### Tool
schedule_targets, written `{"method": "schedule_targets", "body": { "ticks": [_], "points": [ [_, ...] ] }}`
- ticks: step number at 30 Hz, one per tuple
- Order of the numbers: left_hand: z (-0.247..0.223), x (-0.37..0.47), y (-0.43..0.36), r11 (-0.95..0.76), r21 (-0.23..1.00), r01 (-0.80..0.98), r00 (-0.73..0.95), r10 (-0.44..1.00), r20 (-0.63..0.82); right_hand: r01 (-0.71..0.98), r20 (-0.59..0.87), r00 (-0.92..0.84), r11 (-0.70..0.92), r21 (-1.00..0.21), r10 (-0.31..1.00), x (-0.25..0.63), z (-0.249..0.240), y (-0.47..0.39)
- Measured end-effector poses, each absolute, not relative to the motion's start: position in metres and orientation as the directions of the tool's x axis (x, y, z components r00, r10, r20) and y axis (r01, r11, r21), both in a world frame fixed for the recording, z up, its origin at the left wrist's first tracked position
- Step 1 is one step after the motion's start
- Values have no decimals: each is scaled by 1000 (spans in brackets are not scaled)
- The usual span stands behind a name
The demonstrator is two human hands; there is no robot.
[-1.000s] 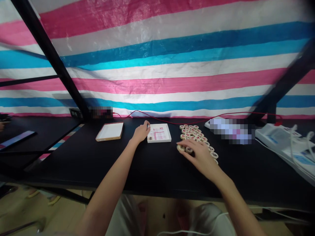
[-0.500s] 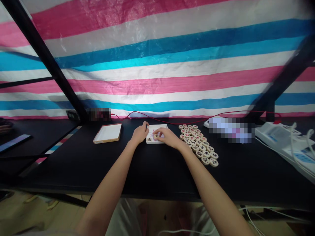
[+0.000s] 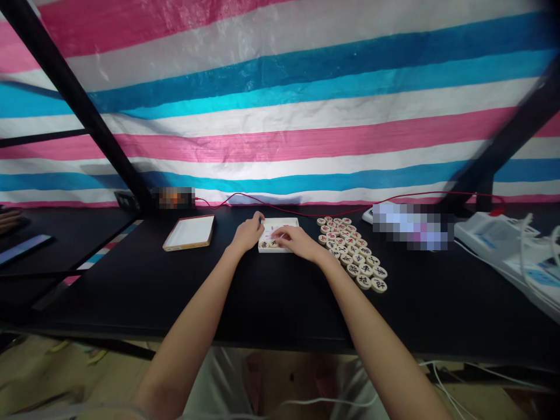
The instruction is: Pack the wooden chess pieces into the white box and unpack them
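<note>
A shallow white box (image 3: 289,222) stands on the black table, with two round xiangqi pieces visible at its near left corner. My left hand (image 3: 249,232) grips the box's left edge. Over the inside of the box, my right hand (image 3: 296,240) has its fingers curled down, fingertips at the second xiangqi piece (image 3: 273,244); part of that piece is hidden by the fingers. Several more xiangqi pieces (image 3: 352,249), marked in red or black, lie in slanting rows to the right of the box, a few partly covered by my right wrist.
The box lid (image 3: 191,232) lies inside up at the left. Behind runs a red cable (image 3: 280,211) before a striped sheet (image 3: 280,140). White power strips (image 3: 499,236) with cords are at the right, and a phone-like flat object (image 3: 26,249) is at far left.
My right hand has brought the second xiangqi piece slightly left and down, beside the first in the box. My left hand stays at the box edge. The camera view has shifted slightly.
</note>
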State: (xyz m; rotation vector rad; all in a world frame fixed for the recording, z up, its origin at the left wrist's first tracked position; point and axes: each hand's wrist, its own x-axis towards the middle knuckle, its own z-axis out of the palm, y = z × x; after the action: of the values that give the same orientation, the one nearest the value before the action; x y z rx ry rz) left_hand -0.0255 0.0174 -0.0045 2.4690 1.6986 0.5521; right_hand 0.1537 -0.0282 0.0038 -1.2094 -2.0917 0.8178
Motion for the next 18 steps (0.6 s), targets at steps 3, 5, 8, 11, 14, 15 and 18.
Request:
{"method": "schedule_targets", "body": {
  "ticks": [3,5,8,11,14,15,18],
  "points": [
    [-2,-25,15,-358,281,891,303,927,220,529,168,-412,385,-756,896,155,6,-30],
    [-1,-25,14,-356,282,891,304,928,215,558,194,-413,416,-718,890,155,7,-31],
    [-1,-25,14,-369,284,885,314,923,221,703,286,-375,472,-532,882,157,7,-32],
    [-2,-25,15,-368,286,885,313,924,218,863,344,-327,427,-271,880,160,5,-33],
    [-3,-26,16,-363,284,888,312,927,210,911,350,-322,389,-139,880,164,3,-34],
    [-4,-26,16,-366,282,887,314,925,214,914,353,-322,385,-125,878,165,3,-34],
    [-6,-27,18,-375,277,885,319,920,229,913,376,-318,388,-126,871,167,2,-34]
  ]
}}
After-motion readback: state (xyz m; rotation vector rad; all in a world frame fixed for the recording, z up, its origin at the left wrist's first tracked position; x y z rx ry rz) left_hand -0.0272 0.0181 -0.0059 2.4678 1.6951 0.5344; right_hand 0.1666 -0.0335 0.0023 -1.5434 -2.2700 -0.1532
